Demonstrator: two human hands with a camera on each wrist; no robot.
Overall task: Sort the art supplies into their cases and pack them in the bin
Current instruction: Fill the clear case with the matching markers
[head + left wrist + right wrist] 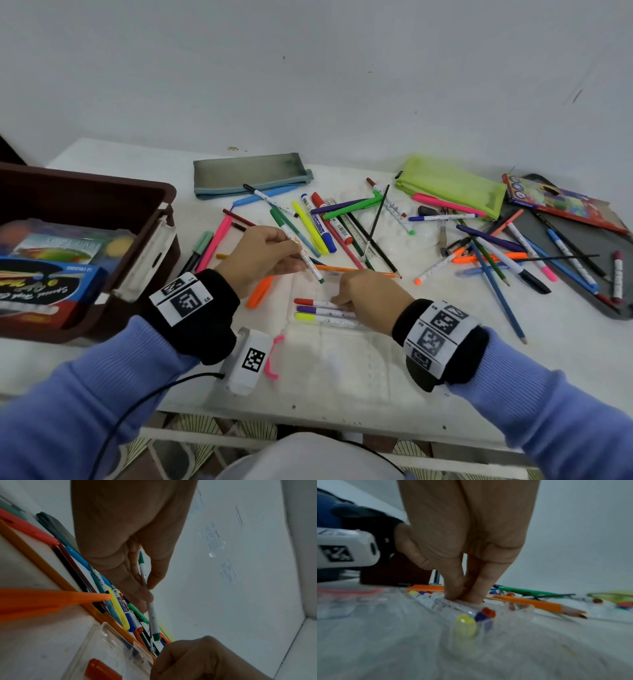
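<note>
The left hand (263,255) pinched a green-capped white marker (301,255) between thumb and fingers, tilted above the table (342,377) near its front edge. The right hand (368,296) pressed curled fingertips (453,593) onto a clear marker case (329,329) holding red, purple and yellow markers (308,309). The brown bin (102,192) sat at the left edge.

Bin (85,192) — brown; pouch (452,186) — lime green mesh.
</note>
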